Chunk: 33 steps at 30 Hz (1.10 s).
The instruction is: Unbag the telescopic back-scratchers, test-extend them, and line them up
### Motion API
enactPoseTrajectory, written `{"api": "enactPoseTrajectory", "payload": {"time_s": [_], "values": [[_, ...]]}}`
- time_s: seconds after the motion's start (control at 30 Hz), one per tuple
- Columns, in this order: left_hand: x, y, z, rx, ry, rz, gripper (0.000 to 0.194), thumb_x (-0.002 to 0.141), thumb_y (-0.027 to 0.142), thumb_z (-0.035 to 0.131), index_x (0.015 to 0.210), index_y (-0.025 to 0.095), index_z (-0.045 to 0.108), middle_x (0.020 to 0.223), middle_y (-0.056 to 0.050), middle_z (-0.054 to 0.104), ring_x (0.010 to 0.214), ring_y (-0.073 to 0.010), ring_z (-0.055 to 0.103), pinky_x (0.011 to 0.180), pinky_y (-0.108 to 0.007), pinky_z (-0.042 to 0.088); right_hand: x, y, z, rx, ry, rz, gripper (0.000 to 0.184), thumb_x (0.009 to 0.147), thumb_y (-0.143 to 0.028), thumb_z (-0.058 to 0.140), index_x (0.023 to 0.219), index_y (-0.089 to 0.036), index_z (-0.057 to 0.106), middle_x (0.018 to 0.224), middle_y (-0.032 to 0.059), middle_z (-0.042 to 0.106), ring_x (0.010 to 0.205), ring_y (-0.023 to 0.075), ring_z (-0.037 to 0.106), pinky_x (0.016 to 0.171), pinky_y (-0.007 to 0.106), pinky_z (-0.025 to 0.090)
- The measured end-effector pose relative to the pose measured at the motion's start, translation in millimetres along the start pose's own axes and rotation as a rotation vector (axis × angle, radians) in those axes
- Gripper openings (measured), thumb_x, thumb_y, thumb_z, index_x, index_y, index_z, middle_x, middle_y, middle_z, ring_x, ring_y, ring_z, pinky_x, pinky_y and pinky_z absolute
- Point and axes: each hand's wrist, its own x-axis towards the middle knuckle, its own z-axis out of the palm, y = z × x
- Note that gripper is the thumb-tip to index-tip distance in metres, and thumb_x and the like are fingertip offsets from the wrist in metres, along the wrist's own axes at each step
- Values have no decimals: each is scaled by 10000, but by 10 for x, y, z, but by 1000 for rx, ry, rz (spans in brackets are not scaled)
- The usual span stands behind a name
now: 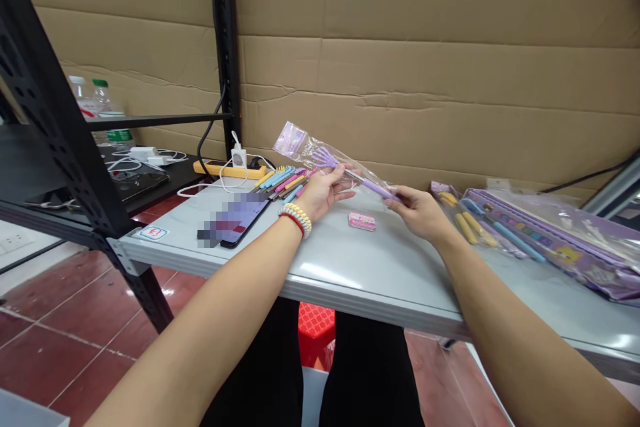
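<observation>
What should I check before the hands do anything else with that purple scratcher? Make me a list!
1. Right hand gripping the handle end of the purple scratcher: ok.
2. Claw end inside the clear bag: ok.
3. Handle end all the way inside too: cannot tell, fingers cover it.
4. Left hand at the bag, near the claw end: ok.
5. Pink cards lying apart from both hands: ok.
6. Phone off the table: not ok, it lies there beside the left arm.

place: likely packing workshop | signs: bench [395, 273], cardboard partition [430, 73], black racking [227, 47], bagged goods [540, 230]
</observation>
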Motion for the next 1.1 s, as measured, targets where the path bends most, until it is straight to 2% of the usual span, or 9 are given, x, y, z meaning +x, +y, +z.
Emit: {"api": "enactPoseTrajectory", "payload": {"time_s": [0.07,0.17,0.3,0.43,0.63,0.73,0.83,0.93,1.1], "values": [[-7,-6,10,11,-4,-19,187,823,319,622,929,165,625,967,-71,686,817,-146,652,913,-388,481,2,-9,-13,-14,-18,4,281,771,-401,558,887,-163,653,724,24,604,644,148,498,605,279,392],[-9,-5,21,-4,31,-27,184,804,317,634,898,158,627,876,-60,677,808,-163,655,881,-381,495,15,-17,-38,-75,32,29,240,767,-388,538,823,-168,617,660,13,545,603,139,454,574,272,362],[14,32,-4,-81,197,60,247,752,384,661,837,160,602,820,-48,655,771,-170,652,808,-354,523,25,-2,-69,-109,92,75,256,770,-434,520,796,-183,568,637,4,500,582,133,421,552,267,345],[47,76,-55,-133,384,158,276,739,406,655,840,164,571,757,-28,628,681,-141,628,686,-296,543,6,-2,-78,-131,118,137,328,752,-499,537,829,-185,589,710,27,563,632,148,466,570,268,364],[58,103,-70,-105,509,171,254,709,350,683,834,165,563,697,-12,594,588,-126,602,552,-250,513,-24,-74,-107,-206,238,274,379,720,-562,572,744,-185,604,708,36,594,648,160,497,570,272,360],[60,114,-75,-80,593,165,237,695,343,692,767,165,553,588,24,538,483,-97,544,464,-209,450,-25,-74,-137,-213,304,321,408,692,-587,596,708,-179,603,666,32,576,620,155,481,555,275,350],[86,128,-105,-84,679,198,227,682,311,694,699,166,519,484,74,432,368,-53,423,396,-179,360,-21,-27,-159,-197,352,328,425,660,-601,614,691,-178,599,633,26,555,599,151,459,543,278,340],[119,155,-152,-116,738,257,225,698,274,676,676,172,477,458,93,395,346,-46,399,377,-172,304,-14,61,-173,-178,399,373,408,647,-586,622,683,-181,592,625,21,542,600,155,458,549,285,341],[115,227,-200,-209,833,293,209,762,280,645,746,180,462,515,87,464,364,-48,441,414,-176,359,-1,266,-215,-175,557,511,399,670,-569,610,716,-174,585,622,10,530,620,159,464,596,301,362]]}}
